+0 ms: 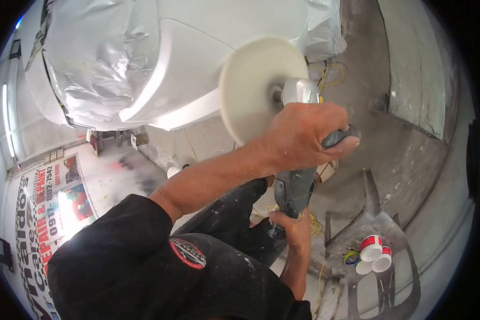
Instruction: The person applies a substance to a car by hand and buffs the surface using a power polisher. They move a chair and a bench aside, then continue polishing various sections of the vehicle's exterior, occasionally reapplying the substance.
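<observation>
A grey and black electric polisher (295,186) with a silver head spans the middle of the view. My left hand (309,130) is wrapped round its dark side handle (340,137). Lower down, my right hand (296,226) grips the rear end of the body. The round cream-coloured buffing pad (256,80) is smeared as if spinning, its face turned left toward the car. It overlaps a pale, smooth car panel (197,66) in this view.
Silvery masking plastic (101,64) covers part of the car. Yellow cord (316,226) lies on the floor below the polisher. At the lower right, a chair (400,229) bears several red-and-white cups (371,242) and a tape roll (351,258). A printed banner (53,213) lies at the left.
</observation>
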